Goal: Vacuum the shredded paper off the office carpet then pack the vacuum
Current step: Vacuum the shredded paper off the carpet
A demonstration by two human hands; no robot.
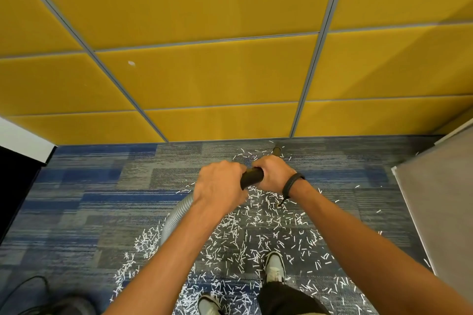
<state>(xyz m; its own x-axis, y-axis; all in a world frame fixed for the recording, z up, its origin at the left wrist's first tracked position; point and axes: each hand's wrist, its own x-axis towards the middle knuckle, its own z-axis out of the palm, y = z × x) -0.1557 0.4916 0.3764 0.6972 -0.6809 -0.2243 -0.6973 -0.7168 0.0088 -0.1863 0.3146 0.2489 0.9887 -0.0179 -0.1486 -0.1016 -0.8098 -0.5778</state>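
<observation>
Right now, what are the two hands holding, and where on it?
Both hands grip the vacuum's black wand: the left hand at its rear end, where the grey hose joins, and the right hand just ahead of it.

A single wide-angle view from the person's head looks forward and steeply down, close over both forearms. It takes in the carpet (pixel 84 202) at the feet and the yellow partition wall (pixel 217 71) just ahead, with edges bowed.
</observation>
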